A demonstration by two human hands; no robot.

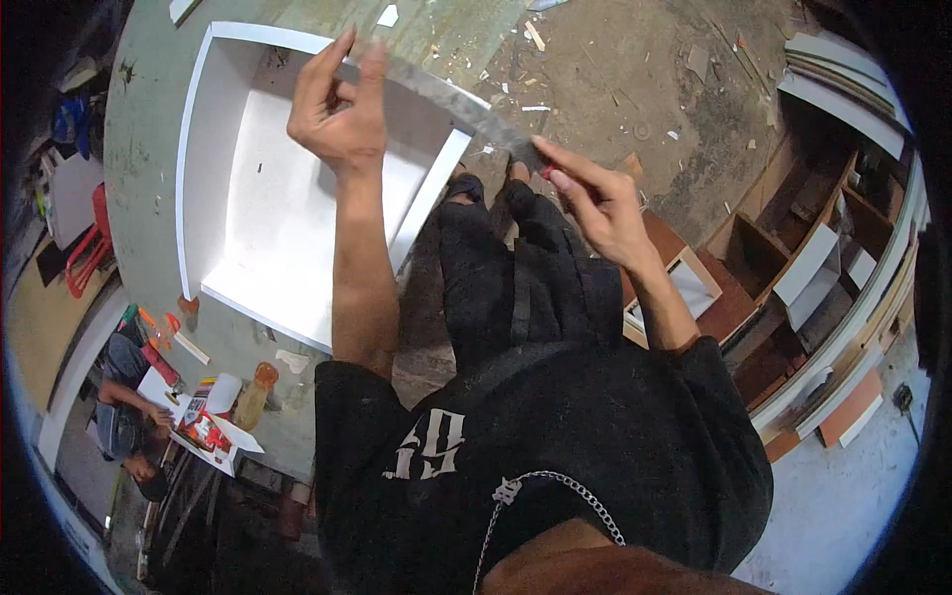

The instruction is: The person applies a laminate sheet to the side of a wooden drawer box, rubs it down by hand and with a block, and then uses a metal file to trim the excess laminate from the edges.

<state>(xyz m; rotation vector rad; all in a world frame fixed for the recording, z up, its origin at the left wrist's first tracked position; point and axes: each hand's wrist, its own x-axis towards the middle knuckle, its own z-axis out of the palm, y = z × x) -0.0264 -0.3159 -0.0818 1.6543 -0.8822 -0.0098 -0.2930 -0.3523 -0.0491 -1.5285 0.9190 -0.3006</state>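
A white open box (273, 293), like a cabinet carcass or drawer with low side walls, lies on the green-grey work table. Along its far right wall runs a long flat metal blade (451, 102) with a bit of red at its near end. That red end is gripped by my right hand (603, 203), fingers closed around it. Over the box's far edge, my left hand (342, 114) has thumb and fingertips pinched at the blade's other end. The thumb is blurred and the blade's tip is hidden there.
Wood shelving with compartments (783, 248) and stacked boards stand at the right. Scraps litter the floor (615, 79). On the table (149, 159) at left are a bottle (256, 392) and a red-and-white carton (206, 426); another person (124, 412) sits beside them.
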